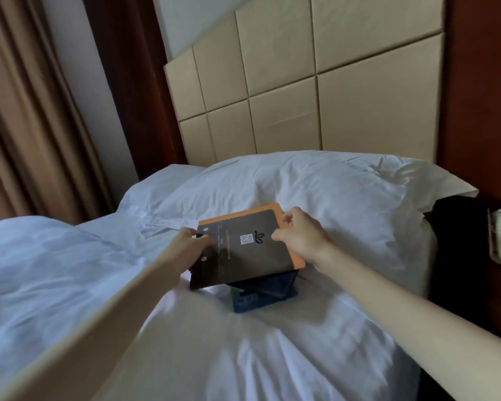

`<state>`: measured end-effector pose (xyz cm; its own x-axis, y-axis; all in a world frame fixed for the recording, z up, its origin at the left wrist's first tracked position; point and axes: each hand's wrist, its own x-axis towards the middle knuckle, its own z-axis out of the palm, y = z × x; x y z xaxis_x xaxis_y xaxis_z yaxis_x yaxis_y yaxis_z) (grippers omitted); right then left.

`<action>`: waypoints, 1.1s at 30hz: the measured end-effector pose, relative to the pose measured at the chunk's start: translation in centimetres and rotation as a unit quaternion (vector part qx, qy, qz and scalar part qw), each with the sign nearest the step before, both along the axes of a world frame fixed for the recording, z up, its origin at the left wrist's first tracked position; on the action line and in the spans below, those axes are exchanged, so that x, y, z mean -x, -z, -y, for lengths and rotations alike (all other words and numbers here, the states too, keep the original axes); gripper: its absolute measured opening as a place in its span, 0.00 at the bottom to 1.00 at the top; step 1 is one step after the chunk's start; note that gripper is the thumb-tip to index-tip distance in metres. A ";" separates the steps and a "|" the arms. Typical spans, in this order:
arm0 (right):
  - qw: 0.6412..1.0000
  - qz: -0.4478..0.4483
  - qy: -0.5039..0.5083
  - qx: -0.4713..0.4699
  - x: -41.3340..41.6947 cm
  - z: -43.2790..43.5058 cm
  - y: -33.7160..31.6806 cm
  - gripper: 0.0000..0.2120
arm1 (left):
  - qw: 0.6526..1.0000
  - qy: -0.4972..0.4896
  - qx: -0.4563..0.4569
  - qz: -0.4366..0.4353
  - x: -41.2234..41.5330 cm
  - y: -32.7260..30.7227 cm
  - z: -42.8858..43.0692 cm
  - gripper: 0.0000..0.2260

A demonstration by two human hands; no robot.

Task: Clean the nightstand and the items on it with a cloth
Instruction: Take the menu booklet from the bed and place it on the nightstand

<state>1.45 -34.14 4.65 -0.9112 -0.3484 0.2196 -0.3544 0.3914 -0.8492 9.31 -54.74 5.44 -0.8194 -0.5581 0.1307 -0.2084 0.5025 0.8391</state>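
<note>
My left hand (190, 244) and right hand (300, 237) pinch the black-and-orange folder (252, 250) by opposite edges; a blue box (252, 301) lies just below my fingers (285, 219).

bed (272, 357): white duvet (41, 270) | two pillows (330, 192) at head | dark blue box (252, 298) before them

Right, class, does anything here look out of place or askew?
Yes. The orange-edged folder, held tilted by the left hand and right hand, hangs over a blue box lying on the bed, an odd place for a box.
</note>
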 end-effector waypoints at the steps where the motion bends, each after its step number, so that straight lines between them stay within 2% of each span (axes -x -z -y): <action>1: 0.999 -0.005 0.002 0.038 0.0 0.0 0.0 0.18 | 0.999 -0.009 -0.021 -0.025 0.1 0.0 -0.2 0.04; 3: 0.995 -0.032 0.011 0.098 -0.3 -0.2 0.0 0.19 | 0.996 -0.022 -0.027 -0.081 0.3 0.0 -0.6 0.11; 7: 0.980 -0.111 0.025 0.162 -0.8 -1.8 -0.9 0.18 | 0.977 -0.020 0.021 -0.212 0.2 -2.0 -2.6 0.13; 12: 0.958 -0.146 0.078 0.236 -0.3 -7.4 -2.4 0.19 | 0.964 0.066 0.021 -0.256 1.0 -4.5 -8.0 0.15; 17: 0.939 -0.183 0.138 0.257 0.6 -15.5 -3.3 0.18 | 0.934 0.149 -0.033 -0.322 3.3 -5.4 -16.0 0.17; 21: 0.936 -0.171 0.189 0.243 1.0 -23.0 -2.7 0.16 | 0.907 0.224 -0.081 -0.347 5.3 -6.2 -23.5 0.20; 27: 0.924 -0.107 0.283 0.234 0.3 -33.8 -0.9 0.18 | 0.869 0.332 -0.104 -0.353 6.9 -5.7 -35.5 0.12; 33: 0.919 -0.060 0.328 0.213 -2.1 -42.7 0.2 0.22 | 0.827 0.417 -0.143 -0.350 7.2 -3.8 -45.8 0.13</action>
